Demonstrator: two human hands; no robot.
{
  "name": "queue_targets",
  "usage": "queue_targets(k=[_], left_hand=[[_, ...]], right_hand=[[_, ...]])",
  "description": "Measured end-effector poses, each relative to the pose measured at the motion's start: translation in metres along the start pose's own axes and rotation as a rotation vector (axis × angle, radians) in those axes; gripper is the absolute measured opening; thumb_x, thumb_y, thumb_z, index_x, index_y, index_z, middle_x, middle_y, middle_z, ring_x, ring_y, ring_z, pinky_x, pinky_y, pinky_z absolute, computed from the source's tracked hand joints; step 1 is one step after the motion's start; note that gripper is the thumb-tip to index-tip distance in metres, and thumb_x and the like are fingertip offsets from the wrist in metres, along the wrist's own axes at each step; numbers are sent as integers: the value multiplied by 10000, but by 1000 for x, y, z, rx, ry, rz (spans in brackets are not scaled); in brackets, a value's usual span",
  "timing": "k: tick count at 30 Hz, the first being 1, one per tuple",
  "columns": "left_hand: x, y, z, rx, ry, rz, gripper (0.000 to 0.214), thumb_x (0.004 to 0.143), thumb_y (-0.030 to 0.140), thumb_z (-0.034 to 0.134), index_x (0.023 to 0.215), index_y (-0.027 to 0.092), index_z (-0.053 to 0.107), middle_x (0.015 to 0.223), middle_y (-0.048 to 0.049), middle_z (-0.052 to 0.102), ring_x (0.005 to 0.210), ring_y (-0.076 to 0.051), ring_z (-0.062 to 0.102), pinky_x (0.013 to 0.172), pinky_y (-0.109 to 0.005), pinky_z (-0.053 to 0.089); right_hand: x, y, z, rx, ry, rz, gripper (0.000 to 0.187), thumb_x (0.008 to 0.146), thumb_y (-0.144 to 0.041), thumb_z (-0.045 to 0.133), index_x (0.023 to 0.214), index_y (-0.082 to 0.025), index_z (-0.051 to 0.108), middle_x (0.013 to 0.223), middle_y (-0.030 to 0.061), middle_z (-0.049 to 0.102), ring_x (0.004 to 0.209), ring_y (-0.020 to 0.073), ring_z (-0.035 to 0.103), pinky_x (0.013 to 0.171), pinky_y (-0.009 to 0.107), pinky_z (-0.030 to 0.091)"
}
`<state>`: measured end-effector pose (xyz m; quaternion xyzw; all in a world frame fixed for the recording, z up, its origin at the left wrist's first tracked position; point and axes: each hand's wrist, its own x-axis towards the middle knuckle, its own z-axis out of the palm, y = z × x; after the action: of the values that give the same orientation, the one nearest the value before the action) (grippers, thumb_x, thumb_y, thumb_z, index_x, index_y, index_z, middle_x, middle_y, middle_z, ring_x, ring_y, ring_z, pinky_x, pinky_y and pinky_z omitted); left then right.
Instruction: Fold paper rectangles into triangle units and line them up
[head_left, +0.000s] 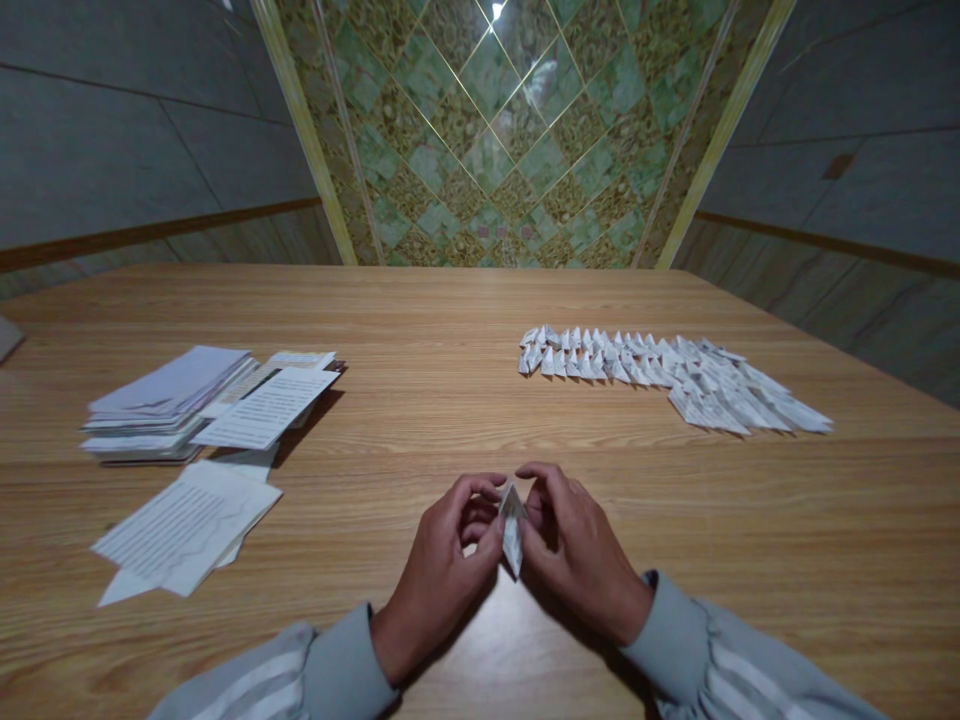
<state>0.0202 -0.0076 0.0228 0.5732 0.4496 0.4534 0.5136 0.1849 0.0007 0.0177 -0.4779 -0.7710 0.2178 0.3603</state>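
A small folded piece of printed paper [512,530] is pinched between both hands just above the wooden table [450,400]. My left hand [442,570] grips its left side with curled fingers. My right hand [574,555] holds the right side, thumb and fingertips pressed to the fold. Both wrists show grey sleeves with white stripes. Much of the paper piece is hidden by my fingers.
Rows of several small folded paper pieces [660,375] lie at the right on the table. A stack of printed sheets [202,405] sits at the left, with loose sheets [184,530] in front of it. A green patterned tiled wall [495,130] rises behind the table.
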Motion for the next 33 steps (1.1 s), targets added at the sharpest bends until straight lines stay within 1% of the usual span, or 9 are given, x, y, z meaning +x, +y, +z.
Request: queue_targets(k=[5, 8, 12, 14, 17, 22, 27, 30, 33], left_hand=[[-2, -1, 0, 45, -2, 47, 160, 863, 228, 579, 1018, 190, 563, 1142, -118, 678, 898, -208, 692, 763, -326, 561], [-2, -3, 2, 130, -6, 89, 262, 835, 160, 574, 1093, 197, 543, 1129, -108, 686, 939, -216, 683, 791, -331, 550], [-2, -4, 5, 174, 25, 87, 331, 821, 149, 597, 1140, 198, 525, 1074, -84, 695, 908, -200, 672, 772, -306, 534], [-1, -4, 6, 147, 25, 60, 301, 849, 201, 611, 1139, 197, 530, 1019, -66, 700, 860, -186, 669, 753, -293, 529], [-1, -6, 6, 88, -3, 38, 269, 886, 247, 601, 1143, 197, 544, 1027, -66, 696, 876, -187, 669, 771, -294, 530], [0, -11, 3, 101, 22, 61, 272, 871, 154, 546, 1137, 209, 559, 1068, -62, 689, 861, -172, 656, 793, -300, 524], [1, -14, 0, 89, 48, 114, 236, 830, 76, 498, 1011, 208, 575, 1026, -35, 688, 835, -158, 639, 825, -307, 510], [0, -12, 0, 57, 57, 100, 187, 847, 102, 505, 991, 207, 561, 1046, -39, 688, 874, -169, 650, 793, -295, 514], [0, -10, 3, 24, 44, 57, 166, 848, 134, 537, 994, 212, 530, 950, -20, 694, 812, -164, 656, 688, -261, 509]], right_hand=[[0, -1, 2, -54, -59, 12, 302, 817, -85, 547, 1092, -209, 536, 754, -10, 579, 723, 181, 552, 678, 293, 376], [0, -1, 3, -25, -91, 25, 270, 841, -97, 551, 1086, -208, 539, 772, -6, 590, 725, 180, 554, 667, 287, 377], [0, -1, 6, 52, -102, -27, 338, 841, -54, 510, 1141, -209, 518, 863, 22, 616, 775, 183, 567, 684, 284, 410], [-1, -2, 7, 74, -104, -52, 386, 838, -34, 492, 1179, -214, 509, 912, 35, 623, 805, 186, 574, 705, 288, 428], [-2, -3, 6, 86, -94, -50, 382, 850, -44, 497, 1191, -216, 512, 929, 40, 627, 824, 191, 582, 733, 296, 444], [-2, -2, 6, 56, -64, -27, 375, 850, -41, 485, 1182, -214, 509, 830, 9, 605, 765, 182, 581, 704, 284, 429], [-1, -1, 3, 27, -76, -63, 234, 886, -59, 441, 1025, -216, 544, 920, 42, 638, 845, 200, 580, 752, 301, 428], [-2, -1, 2, 25, -84, -52, 209, 907, -72, 413, 997, -217, 533, 889, 39, 629, 826, 200, 573, 739, 298, 424], [-2, -3, 3, 53, -64, -58, 208, 912, -70, 402, 996, -223, 516, 891, 31, 623, 821, 192, 578, 738, 290, 419]])
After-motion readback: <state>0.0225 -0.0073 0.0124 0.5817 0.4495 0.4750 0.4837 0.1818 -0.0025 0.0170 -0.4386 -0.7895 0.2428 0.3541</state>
